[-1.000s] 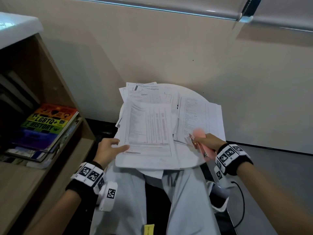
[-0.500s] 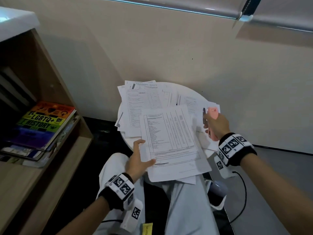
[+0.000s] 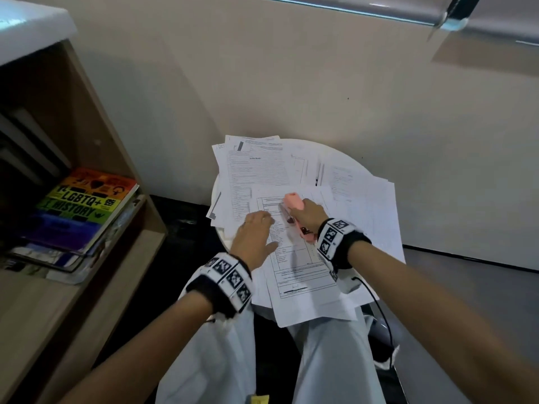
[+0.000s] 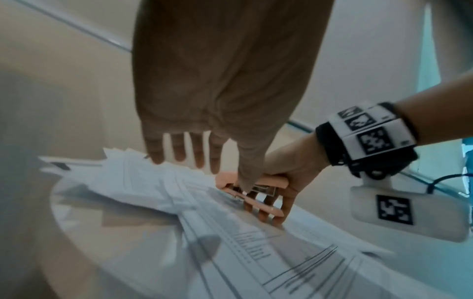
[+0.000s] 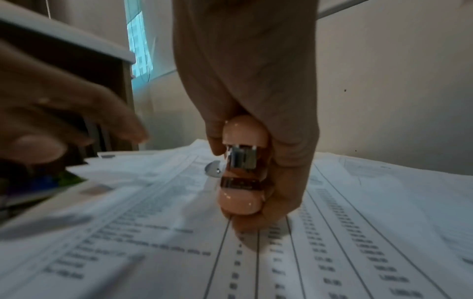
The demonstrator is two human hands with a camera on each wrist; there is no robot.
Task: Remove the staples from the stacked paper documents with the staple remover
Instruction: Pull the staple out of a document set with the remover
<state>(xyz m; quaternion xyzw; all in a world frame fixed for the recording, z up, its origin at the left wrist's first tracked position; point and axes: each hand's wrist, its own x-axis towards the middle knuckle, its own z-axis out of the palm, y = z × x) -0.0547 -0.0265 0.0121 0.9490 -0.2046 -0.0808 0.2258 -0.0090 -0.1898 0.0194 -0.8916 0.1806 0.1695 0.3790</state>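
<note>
A printed document (image 3: 297, 272) lies on top of several loose paper sheets on a small round white table (image 3: 341, 151). My left hand (image 3: 256, 236) lies flat on the document's upper left part, fingers straight (image 4: 183, 150). My right hand (image 3: 309, 214) grips a pink staple remover (image 3: 293, 201) just right of the left hand, with its metal end down at the paper near the document's top. In the right wrist view the pink staple remover (image 5: 240, 176) stands between thumb and fingers, and the left hand (image 5: 64, 121) is blurred at the left. No staple is visible.
A wooden bookshelf (image 3: 122, 158) stands at the left, with a rainbow-coloured book (image 3: 87, 205) on a pile. A wall rises right behind the table. My legs in white trousers (image 3: 329, 360) are under the table's near edge. A black cable (image 3: 379, 310) hangs from the right wrist.
The left hand let go of the document's edge and now lies flat on it. The right hand brought the staple remover left and down onto the document's top.
</note>
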